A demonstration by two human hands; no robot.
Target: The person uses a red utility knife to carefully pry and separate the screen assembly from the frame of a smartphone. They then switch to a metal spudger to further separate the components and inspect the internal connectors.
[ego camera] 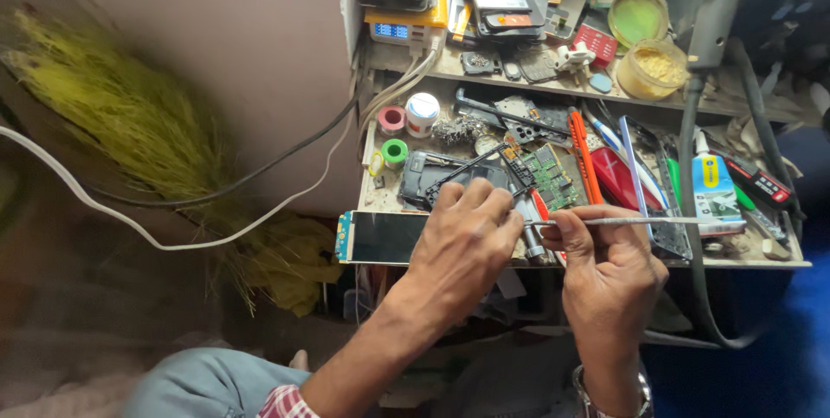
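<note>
Here we hold, in our right hand (605, 249), a thin grey metal pair of tweezers (635, 221), pinched between thumb and forefinger near its tip end. Its long axis runs almost level, parallel to the front edge of the cluttered wooden worktop (778, 258), with the free end trailing off to the right over a white glue bottle with a blue and yellow label (714, 189) and the working tip pointing left.

That tip meets our left hand (467, 236), which is curled down over a small dark part at the front edge of the worktop, fingers closed around it; what exactly lies under the fingers we cannot tell, as the hand hides it. So the piece being worked lies just left of the right-hand grip, between the two hands, and the left hand is the nearer one, resting on it.

Just left of the left hand, a long dark phone display panel with a gold and blue end (380, 236) lies along the same front edge, sticking out past the worktop's left corner. Behind the knuckles sit a green circuit board (553, 174) and a black phone frame (428, 174), and an orange plastic tool (584, 154) lies slantwise further right.
</note>
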